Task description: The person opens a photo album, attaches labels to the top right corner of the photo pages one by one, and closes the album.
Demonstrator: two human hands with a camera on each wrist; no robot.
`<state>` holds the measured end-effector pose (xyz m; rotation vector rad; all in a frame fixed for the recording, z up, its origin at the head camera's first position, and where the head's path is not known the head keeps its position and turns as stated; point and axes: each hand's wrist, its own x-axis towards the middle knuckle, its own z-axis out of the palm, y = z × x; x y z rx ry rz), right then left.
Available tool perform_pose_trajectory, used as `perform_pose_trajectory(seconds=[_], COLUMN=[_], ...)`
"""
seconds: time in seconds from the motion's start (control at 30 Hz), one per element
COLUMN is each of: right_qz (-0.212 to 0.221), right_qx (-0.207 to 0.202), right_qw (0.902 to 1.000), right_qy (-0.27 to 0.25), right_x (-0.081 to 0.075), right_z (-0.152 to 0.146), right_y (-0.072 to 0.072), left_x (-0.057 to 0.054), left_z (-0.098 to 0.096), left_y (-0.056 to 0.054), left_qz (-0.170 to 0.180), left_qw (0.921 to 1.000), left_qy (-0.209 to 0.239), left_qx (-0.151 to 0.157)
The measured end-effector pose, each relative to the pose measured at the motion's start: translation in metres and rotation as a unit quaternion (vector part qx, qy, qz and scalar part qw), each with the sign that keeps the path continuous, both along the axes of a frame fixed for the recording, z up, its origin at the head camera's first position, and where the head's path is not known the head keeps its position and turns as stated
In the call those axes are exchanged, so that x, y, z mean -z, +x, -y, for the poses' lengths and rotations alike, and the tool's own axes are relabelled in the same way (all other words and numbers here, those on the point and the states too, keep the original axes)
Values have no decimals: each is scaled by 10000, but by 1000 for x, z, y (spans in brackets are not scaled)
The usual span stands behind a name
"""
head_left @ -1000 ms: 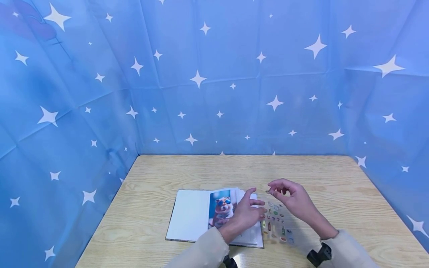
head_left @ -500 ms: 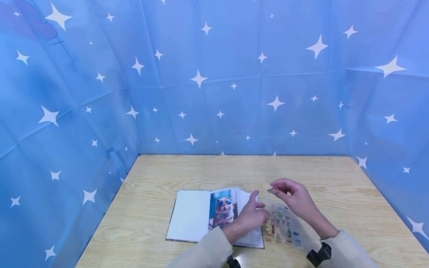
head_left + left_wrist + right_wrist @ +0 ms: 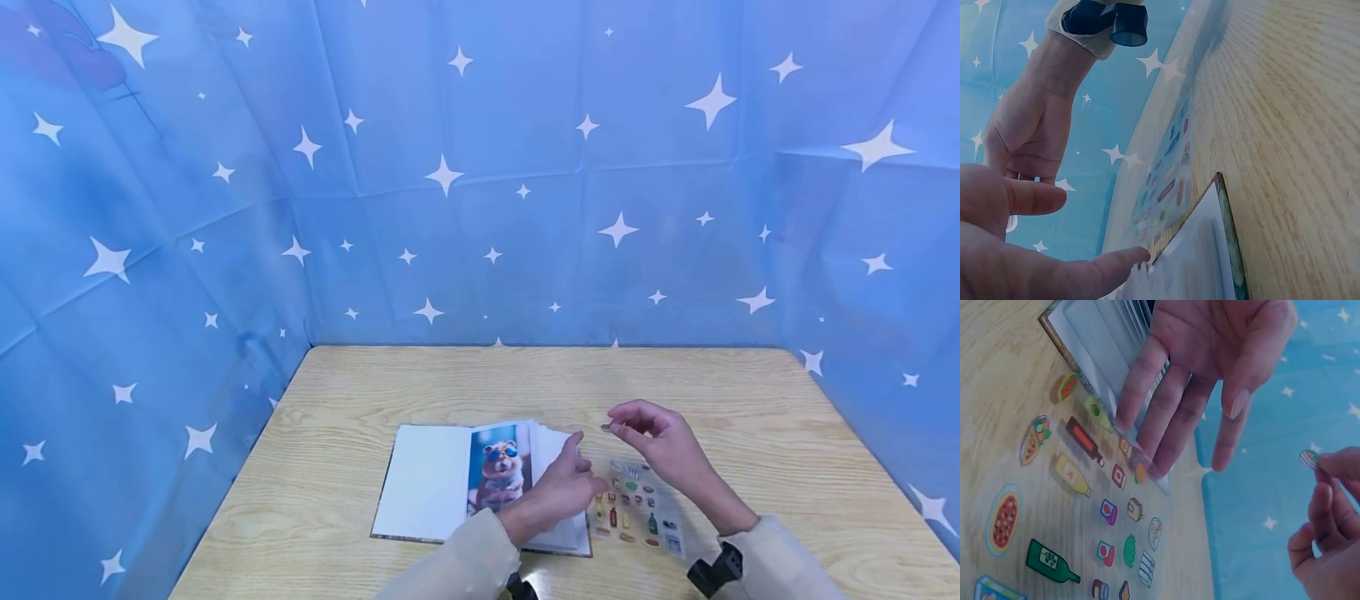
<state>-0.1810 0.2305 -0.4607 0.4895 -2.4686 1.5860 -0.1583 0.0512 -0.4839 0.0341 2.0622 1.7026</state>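
Between thumb and forefinger my right hand (image 3: 663,442) pinches a small sticker (image 3: 1309,459), striped with a bit of green, raised above the table. Below that hand a clear sticker sheet (image 3: 637,521) printed with bottles, pizza and other foods lies on the wood. My left hand (image 3: 558,492) reaches across the open photo album (image 3: 420,479), its fingers extended and fingertips (image 3: 1160,465) at the near edge of the sheet. A photo (image 3: 498,467) of a hamster in blue sunglasses shows in the album, partly hidden by the left forearm.
The wooden table (image 3: 360,387) reaches back to a blue curtain (image 3: 525,108) with white stars. A dark camera (image 3: 716,571) is strapped at the right wrist, and another (image 3: 521,586) at the left.
The sticker sheet has slid to the right, out from the album's side, with the left hand shifting the same way. The right hand, still pinching its sticker, has drifted slightly right.
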Motion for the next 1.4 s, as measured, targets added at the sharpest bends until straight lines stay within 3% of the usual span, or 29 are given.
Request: perform_pose_trajectory(seconds=[0.2, 0.43, 0.7, 0.93, 1.2, 1.4], right_qz=[149, 240, 344, 459, 519, 609], right_qx=[21, 211, 185, 71, 78, 0], right_qw=[9998, 9995, 9991, 9987, 9984, 9978], right_qy=[-94, -54, -142, -210, -223, -279], right_x=[3, 5, 7, 7, 8, 9], right_z=[-3, -4, -3, -1, 3, 6], right_y=[-2, -3, -4, -5, -7, -8], left_x=[-5, -22, -29, -28, -24, -13], left_z=[2, 18, 51, 72, 92, 106], left_y=[2, 1, 0, 1, 0, 0], left_qz=[-91, -245, -956, -1481, -2219, -2769], left_qw=[9999, 9997, 9944, 9860, 9634, 9420], left_qy=[-48, 10, -183, -533, -1318, -1649], left_qx=[13, -13, 414, 543, 728, 938])
